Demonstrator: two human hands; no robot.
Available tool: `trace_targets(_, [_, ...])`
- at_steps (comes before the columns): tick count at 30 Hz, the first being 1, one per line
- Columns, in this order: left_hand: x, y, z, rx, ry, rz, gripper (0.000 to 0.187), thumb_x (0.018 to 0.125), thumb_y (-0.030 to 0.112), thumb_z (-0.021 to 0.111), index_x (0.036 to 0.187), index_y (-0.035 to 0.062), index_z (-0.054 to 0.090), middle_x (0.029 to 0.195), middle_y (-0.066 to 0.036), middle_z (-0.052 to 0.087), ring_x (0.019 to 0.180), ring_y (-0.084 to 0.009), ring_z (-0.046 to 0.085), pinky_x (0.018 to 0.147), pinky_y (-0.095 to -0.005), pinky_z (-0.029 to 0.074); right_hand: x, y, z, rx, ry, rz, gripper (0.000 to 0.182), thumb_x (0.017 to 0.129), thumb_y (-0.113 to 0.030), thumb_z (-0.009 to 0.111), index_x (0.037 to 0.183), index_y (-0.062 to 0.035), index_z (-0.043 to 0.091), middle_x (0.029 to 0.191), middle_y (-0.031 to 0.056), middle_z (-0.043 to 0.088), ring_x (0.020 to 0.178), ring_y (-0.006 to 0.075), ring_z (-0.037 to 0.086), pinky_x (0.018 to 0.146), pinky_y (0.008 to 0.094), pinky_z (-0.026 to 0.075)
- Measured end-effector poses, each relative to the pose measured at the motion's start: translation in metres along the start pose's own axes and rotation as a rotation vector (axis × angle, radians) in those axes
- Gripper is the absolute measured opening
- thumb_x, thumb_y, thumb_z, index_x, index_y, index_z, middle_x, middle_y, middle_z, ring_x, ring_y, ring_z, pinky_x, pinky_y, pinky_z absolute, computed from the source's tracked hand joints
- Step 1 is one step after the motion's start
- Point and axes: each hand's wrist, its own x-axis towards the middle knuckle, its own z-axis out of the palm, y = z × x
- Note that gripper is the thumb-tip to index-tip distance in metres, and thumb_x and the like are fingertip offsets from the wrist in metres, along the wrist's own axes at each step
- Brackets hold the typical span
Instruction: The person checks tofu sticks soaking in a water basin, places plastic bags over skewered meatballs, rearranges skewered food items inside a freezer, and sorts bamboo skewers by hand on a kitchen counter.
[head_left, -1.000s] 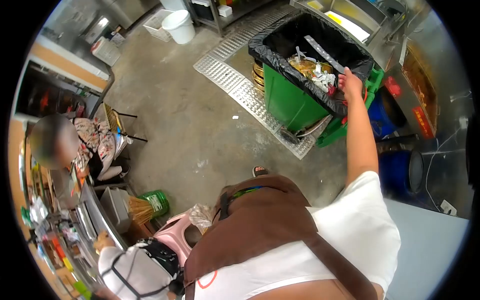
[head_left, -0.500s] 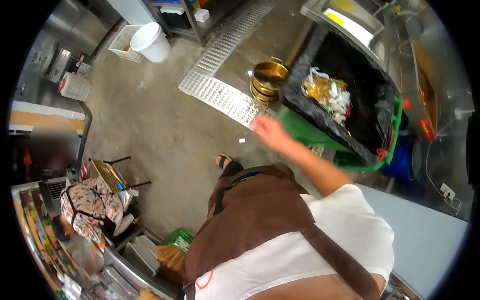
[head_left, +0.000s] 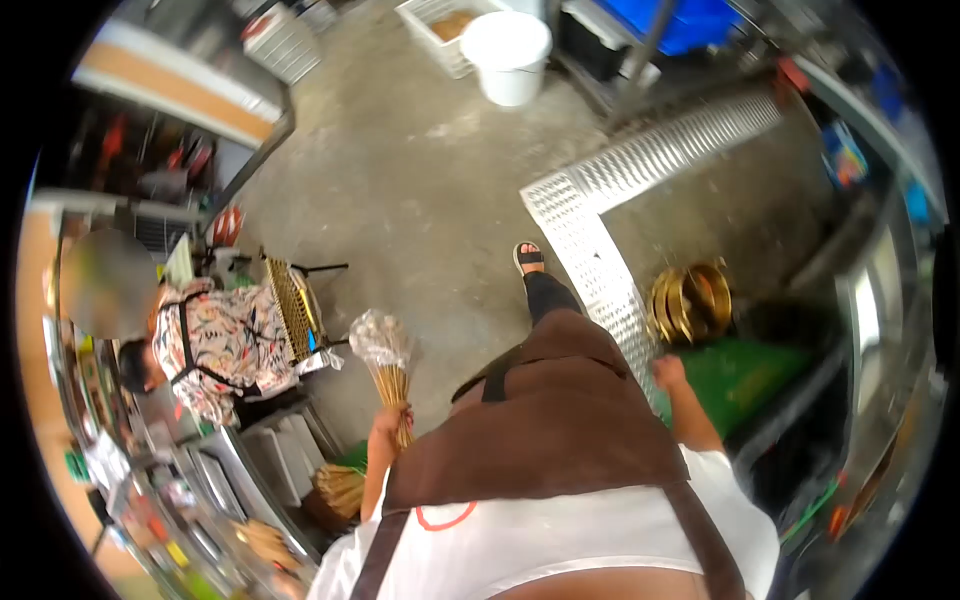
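Note:
My left hand is closed around a bundle of thin wooden skewers. Clear plastic wraps the far end of the bundle, which points away from me over the floor. On the other side, my right hand hangs low beside the green bin; nothing shows in it, and its blurred fingers look loosely curled. Brass-coloured pots stand on the floor just beyond that hand. I wear a brown apron.
A person in a patterned top sits at left by a cluttered counter. Metal drain covers run along the floor. Ahead are a white bucket and a white crate. A broom-like bundle stands at lower left.
The view has swung right and I have moved away from the bin's open top. My left hand with the skewers has come into view. My right hand has dropped closer to my side.

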Motion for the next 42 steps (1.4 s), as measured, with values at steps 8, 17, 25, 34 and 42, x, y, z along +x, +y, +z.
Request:
trace_targets(8, [0.073, 0.096, 0.02, -0.175, 0.101, -0.176, 0.011, 0.078, 0.019, 0.058, 0.078, 0.0084, 0.056, 0.063, -0.007, 0.056, 0.052, -0.017, 0.053, 0.05, -0.0295, 0.046, 0.258, 0.036, -0.199, -0.225, -0.026, -0.116, 0.017, 0.066, -0.027, 0.061, 0.074, -0.0127, 0.067, 0.078, 0.0086, 0.065, 0.079, 0.0246, 0.062, 0.069, 0.0365, 0.047])
trace_targets(17, [0.161, 0.228, 0.022, -0.304, 0.137, -0.309, 0.015, 0.076, 0.022, 0.059, 0.085, 0.0106, 0.058, 0.068, -0.009, 0.059, 0.058, -0.0213, 0.056, 0.054, -0.0318, 0.047, 0.616, -0.025, -0.504, 1.071, 0.421, 0.053, 0.018, 0.083, -0.016, 0.052, 0.082, -0.0002, 0.06, 0.061, 0.0075, 0.057, 0.049, 0.0143, 0.053, 0.044, 0.0285, 0.042])
trace_targets(25, [0.29, 0.439, -0.026, -0.268, 0.086, -0.33, 0.021, 0.075, 0.025, 0.061, 0.092, 0.0125, 0.06, 0.073, -0.011, 0.061, 0.064, -0.0252, 0.059, 0.058, -0.0339, 0.048, 0.705, -0.109, -0.575, 0.746, -0.032, 0.04, 0.02, 0.081, -0.016, 0.053, 0.081, 0.0018, 0.061, 0.066, 0.013, 0.062, 0.051, 0.0186, 0.058, 0.05, 0.0322, 0.047])
trace_targets(34, [0.445, 0.734, -0.074, -0.021, 0.055, -0.337, 0.03, 0.073, 0.028, 0.062, 0.1, 0.0147, 0.063, 0.078, -0.013, 0.064, 0.07, -0.0295, 0.063, 0.062, -0.0362, 0.05, 0.861, -0.116, -0.656, 0.496, -0.148, -0.053, 0.016, 0.07, -0.021, 0.059, 0.071, -0.0063, 0.064, 0.071, 0.0126, 0.064, 0.072, 0.0267, 0.061, 0.066, 0.0375, 0.049])
trace_targets(42, [0.525, 0.935, -0.09, 0.851, 0.023, 0.267, 0.032, 0.077, 0.035, 0.06, 0.103, 0.0181, 0.063, 0.08, -0.014, 0.065, 0.073, -0.0308, 0.064, 0.063, -0.0391, 0.05, 1.119, -0.116, -0.858, -0.159, 0.173, -0.336, 0.023, 0.074, -0.026, 0.058, 0.079, -0.0043, 0.061, 0.07, 0.0108, 0.061, 0.063, 0.023, 0.059, 0.053, 0.0408, 0.046])
